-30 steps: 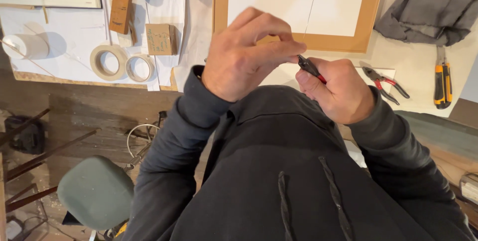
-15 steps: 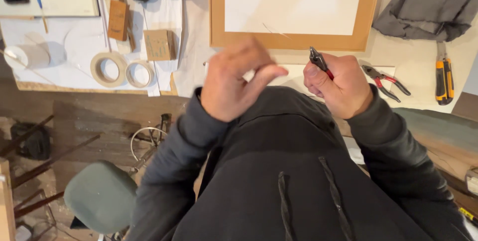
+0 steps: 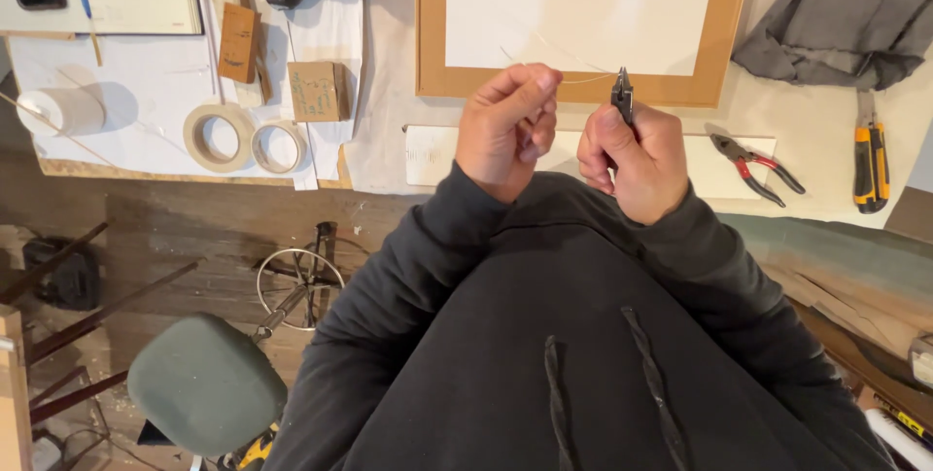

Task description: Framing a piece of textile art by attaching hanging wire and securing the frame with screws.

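While the left hand (image 3: 505,131) pinched a thin wire (image 3: 583,79), the right hand (image 3: 632,160) was clamped around small pliers (image 3: 622,94) gripping that wire just beside it; red-handled pliers (image 3: 756,168) lay right of both hands.

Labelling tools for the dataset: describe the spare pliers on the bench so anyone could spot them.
Start at the wooden picture frame on the workbench, then go down past its lower right corner. The red-handled pliers lie there, handles splayed, just left of a yellow-and-black utility knife; no hand holds them.

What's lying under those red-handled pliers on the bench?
The red-handled pliers rest on a pale flat board beside the wooden frame. The board's middle is hidden behind the left hand and right hand, which grips small pliers.
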